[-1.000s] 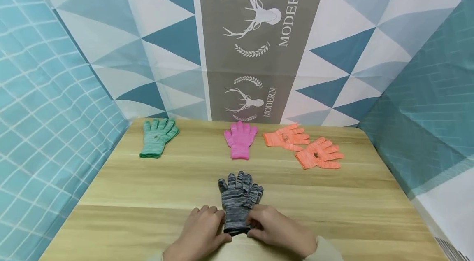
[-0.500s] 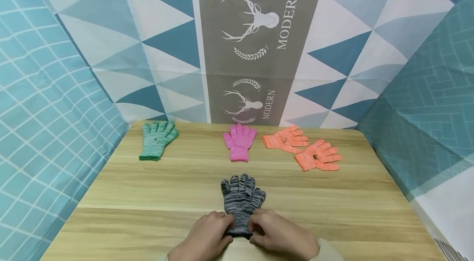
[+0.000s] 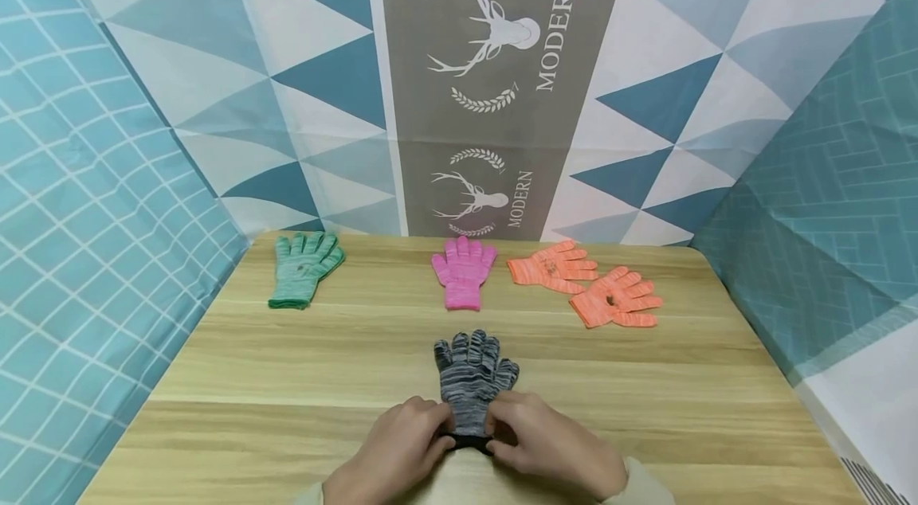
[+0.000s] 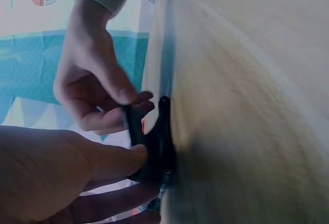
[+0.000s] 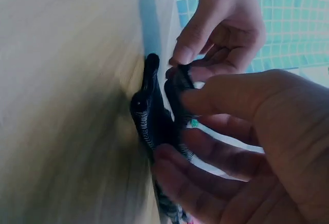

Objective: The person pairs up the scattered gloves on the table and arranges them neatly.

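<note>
A grey-and-black knitted glove [image 3: 469, 385] lies at the front of the table, fingers pointing away from me. Its dark cuff [image 3: 469, 441] faces me. My left hand [image 3: 402, 441] pinches the cuff's left side between thumb and fingers, and my right hand [image 3: 548, 441] pinches the right side. In the left wrist view the black cuff [image 4: 154, 147] is lifted and spread apart between both hands. The right wrist view shows the upper layer of the cuff [image 5: 180, 88] raised off the lower one, which stays down by the tabletop.
Along the back of the wooden table [image 3: 301, 377] lie a green glove [image 3: 301, 270], a pink glove [image 3: 464, 274] and two orange gloves [image 3: 554, 266], the front one [image 3: 618, 298] overlapping its neighbour's fingertips. Patterned cloth [image 3: 330, 91] hangs behind; blue cloths flank both sides.
Both hands have closed in on the glove's cuff and now pull its opening up and apart. The glove has shifted slightly to the right in view. The other gloves have stayed put.
</note>
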The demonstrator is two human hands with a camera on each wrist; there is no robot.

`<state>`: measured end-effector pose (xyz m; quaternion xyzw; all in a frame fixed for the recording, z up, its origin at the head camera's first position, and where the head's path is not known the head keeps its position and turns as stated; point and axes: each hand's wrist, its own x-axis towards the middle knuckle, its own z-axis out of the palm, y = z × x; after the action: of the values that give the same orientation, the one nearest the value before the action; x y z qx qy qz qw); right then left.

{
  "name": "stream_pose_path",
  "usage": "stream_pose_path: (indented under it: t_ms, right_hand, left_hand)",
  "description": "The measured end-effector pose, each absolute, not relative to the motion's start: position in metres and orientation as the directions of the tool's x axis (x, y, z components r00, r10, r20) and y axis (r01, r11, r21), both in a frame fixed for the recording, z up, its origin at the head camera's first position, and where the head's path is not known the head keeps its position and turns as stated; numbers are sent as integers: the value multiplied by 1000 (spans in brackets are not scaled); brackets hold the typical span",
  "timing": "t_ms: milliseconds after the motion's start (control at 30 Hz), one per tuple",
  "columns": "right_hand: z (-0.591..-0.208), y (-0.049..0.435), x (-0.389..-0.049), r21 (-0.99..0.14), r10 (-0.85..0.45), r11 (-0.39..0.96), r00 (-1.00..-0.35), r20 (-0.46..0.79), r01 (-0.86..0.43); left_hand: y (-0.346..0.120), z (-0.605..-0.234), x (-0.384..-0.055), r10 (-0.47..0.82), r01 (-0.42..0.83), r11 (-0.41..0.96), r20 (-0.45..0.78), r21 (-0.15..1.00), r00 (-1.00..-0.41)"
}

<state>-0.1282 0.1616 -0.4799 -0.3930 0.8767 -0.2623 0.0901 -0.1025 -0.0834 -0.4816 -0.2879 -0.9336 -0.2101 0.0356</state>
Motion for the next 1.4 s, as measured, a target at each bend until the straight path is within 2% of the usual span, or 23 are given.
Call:
stream_pose_path:
  t_ms: [133,200,400,433,500,633,733,867,1067,1300,1400]
  right_hand:
    - [-485,160,-128,-482,-777,547,-630,14,-685]
    - [-489,160,-127,-460,-787,535,-616,35,-709]
    - [-486,163,-127,-472,-818,477,-571,71,-741]
    - [-485,163,-129,-488,-810,479,-582,75,-730]
    - [-482,164,-134,-532,-757,511,-647,93,-675]
    - [-482,165,-150,-617,-512,627,-848,134,-476]
    - [-487,165,-161,-626,-376,683,-916,141,-376]
    - [-491,163,-166,-606,-329,723,-937,117,-330]
    - [-487,162,-170,-656,-257,711,-962,93,-253]
    - [-496,161,-176,-647,-342,691,-935,98,-321]
    - [-495,162,-176,-654,-347,692,-935,69,-305]
  left_hand:
    - [-82,-483,-104,557,583,748,179,316,-811]
    - [-82,-483,-105,579,598,744,157,298,-800]
    - [-84,-474,-108,602,600,731,107,325,-791]
    - [-83,-472,-108,612,612,720,116,327,-782]
    - [-80,-471,-108,649,658,684,152,315,-746]
    - [-70,-476,-108,744,741,586,144,326,-652]
    - [-66,-482,-107,771,763,567,124,310,-624]
    - [-61,-485,-105,774,768,570,122,291,-621]
    - [-56,-485,-105,766,765,578,134,284,-629]
    - [-55,-486,-103,760,742,585,98,328,-643]
    - [-55,-486,-102,754,729,596,79,336,-653]
